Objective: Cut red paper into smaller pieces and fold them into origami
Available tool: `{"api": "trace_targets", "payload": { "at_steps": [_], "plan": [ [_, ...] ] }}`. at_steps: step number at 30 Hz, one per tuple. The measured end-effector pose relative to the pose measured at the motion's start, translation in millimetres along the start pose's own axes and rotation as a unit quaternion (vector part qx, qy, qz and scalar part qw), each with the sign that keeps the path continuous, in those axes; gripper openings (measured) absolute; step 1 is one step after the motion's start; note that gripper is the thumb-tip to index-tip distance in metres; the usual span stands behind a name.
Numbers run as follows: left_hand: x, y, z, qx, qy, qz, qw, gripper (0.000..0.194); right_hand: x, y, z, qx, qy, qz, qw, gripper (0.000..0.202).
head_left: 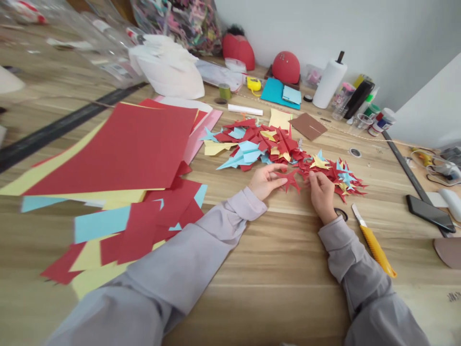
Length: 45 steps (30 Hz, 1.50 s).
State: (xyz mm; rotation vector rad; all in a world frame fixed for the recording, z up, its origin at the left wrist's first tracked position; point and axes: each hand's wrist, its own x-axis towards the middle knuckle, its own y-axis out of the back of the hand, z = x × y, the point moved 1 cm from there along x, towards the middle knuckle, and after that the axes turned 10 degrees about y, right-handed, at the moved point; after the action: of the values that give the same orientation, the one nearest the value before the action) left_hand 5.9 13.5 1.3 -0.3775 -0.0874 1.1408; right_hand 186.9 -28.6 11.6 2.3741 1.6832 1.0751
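Observation:
My left hand point(264, 182) pinches a red paper star point(291, 180) between thumb and fingers, just above the table. To the right of it, my right hand point(321, 193) is closed, with thumb and forefinger pressed together; what they hold, if anything, is too small to tell. Behind both hands spreads a heap of folded paper pieces point(248, 150) in red, blue and yellow. Several paper stars point(345, 179) lie at its right end. A dark scissors handle point(341, 214) shows partly beside my right wrist. Farther right lies a yellow utility knife point(374, 245) with its blade out.
Large red sheets point(118, 149) top a paper stack on the left, with cut pieces point(139, 230) before it. At the back are a yellow tape measure point(254, 84), a white bottle point(330, 84) and red domed objects point(285, 67). A black phone point(430, 213) lies right.

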Motion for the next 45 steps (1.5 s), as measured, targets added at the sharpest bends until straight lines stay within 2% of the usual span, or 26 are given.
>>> {"api": "trace_targets", "payload": {
  "at_steps": [3, 6, 11, 15, 17, 18, 20, 22, 23, 25, 27, 31, 35, 37, 38, 40, 42, 45],
  "plan": [
    [-1, -0.2, 1, -0.005, 0.008, -0.008, 1.0, 0.064, 2, 6, 3, -0.06, 0.014, 0.097, 0.993, 0.038],
    [-2, -0.6, 3, -0.003, 0.01, -0.02, 1.0, 0.065, 2, 6, -7, -0.061, 0.038, 0.124, 0.99, 0.031],
    [-1, -0.6, 3, -0.007, 0.003, -0.029, 1.0, 0.07, 0, -3, -29, 0.027, -0.003, 0.058, 0.998, 0.028],
    [2, 0.2, -1, -0.012, -0.003, -0.03, 0.999, 0.07, -5, -13, -32, 0.123, -0.056, -0.068, 0.988, 0.028],
    [4, -0.1, -5, -0.003, -0.01, -0.028, 1.0, 0.067, -8, -17, -29, 0.138, -0.05, -0.096, 0.984, 0.027],
    [4, -0.6, -7, 0.005, -0.023, -0.017, 1.0, 0.065, -9, -19, -27, 0.136, -0.046, -0.095, 0.985, 0.026],
    [4, -1.6, -10, 0.042, -0.084, 0.044, 0.995, 0.06, -11, -20, -22, 0.105, -0.039, -0.064, 0.992, 0.024],
    [0, -3.9, -10, 0.124, -0.182, 0.119, 0.968, 0.047, -13, -20, -18, 0.051, -0.024, -0.021, 0.998, 0.023],
    [-3, -5.8, -8, 0.177, -0.23, 0.136, 0.947, 0.037, -14, -20, -17, 0.027, -0.014, -0.008, 1.0, 0.022],
    [-10, -10.4, -5, 0.271, -0.293, 0.118, 0.909, 0.02, -16, -20, -17, 0.006, 0.007, -0.006, 1.0, 0.02],
    [-15, -13.7, -1, 0.313, -0.308, 0.079, 0.895, 0.017, -18, -21, -19, 0.018, 0.024, -0.026, 0.999, 0.019],
    [-16, -13.0, 2, 0.302, -0.264, 0.055, 0.915, 0.027, -20, -21, -28, 0.039, 0.058, -0.093, 0.993, 0.023],
    [-8, -6.7, -3, 0.235, -0.193, 0.087, 0.948, 0.015, -18, -19, -28, 0.061, 0.07, -0.128, 0.987, 0.031],
    [-3, -3.7, -6, 0.194, -0.155, 0.105, 0.963, 0.014, -16, -16, -25, 0.078, 0.051, -0.109, 0.99, 0.032],
    [-2, -2.5, -7, 0.171, -0.135, 0.107, 0.97, 0.016, -14, -14, -22, 0.079, 0.038, -0.081, 0.993, 0.03],
    [0, -1.2, -7, 0.12, -0.094, 0.093, 0.984, 0.024, -10, -10, -19, 0.071, 0.017, -0.007, 0.997, 0.026],
    [0, -1.0, -6, 0.078, -0.06, 0.063, 0.993, 0.03, -7, -9, -16, 0.078, 0.009, 0.029, 0.997, 0.027],
    [-1, -1.4, -3, 0.07, -0.041, 0.039, 0.996, 0.031, -5, -12, -15, 0.139, -0.017, -0.037, 0.989, 0.031]
  ]
}}
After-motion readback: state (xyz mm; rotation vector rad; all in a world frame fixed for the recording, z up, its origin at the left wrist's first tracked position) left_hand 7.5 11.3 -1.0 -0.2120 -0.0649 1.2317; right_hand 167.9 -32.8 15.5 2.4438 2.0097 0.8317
